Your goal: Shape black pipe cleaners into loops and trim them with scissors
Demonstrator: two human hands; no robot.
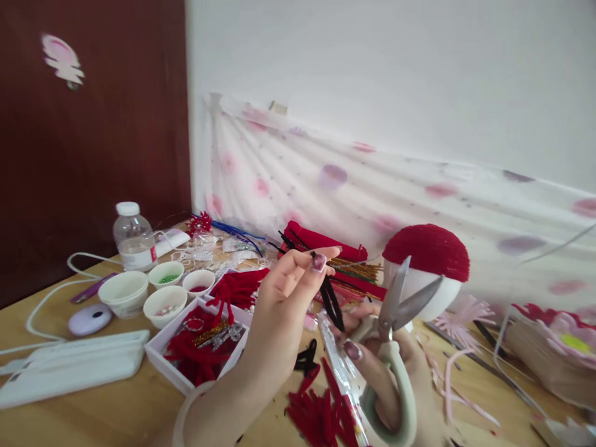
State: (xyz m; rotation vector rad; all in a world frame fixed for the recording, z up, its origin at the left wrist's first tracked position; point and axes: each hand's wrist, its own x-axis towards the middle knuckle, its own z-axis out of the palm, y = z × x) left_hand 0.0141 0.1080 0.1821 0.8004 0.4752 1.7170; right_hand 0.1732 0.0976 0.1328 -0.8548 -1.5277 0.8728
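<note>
My left hand point(300, 282) is pinched on the top of a black chenille stem point(331, 305), which hangs down in two strands between my hands. Its lower end reaches my right hand point(372, 366); whether those fingers grip it too I cannot tell. Scissors point(387, 329) with pale grey-green handles are in my right hand, fingers through the loops, blades apart and pointing up. Below lie cut red chenille pieces point(316, 413) and a few black chenille pieces point(306, 357) on the table.
A white box point(158, 354) of red chenille pieces stands left, near small bowls point(123, 292) and a bottle point(135, 239). Behind my right hand sits a white ball with a red-covered top point(426, 254). Pink strips point(449, 385) and a cardboard box point(544, 357) are at the right.
</note>
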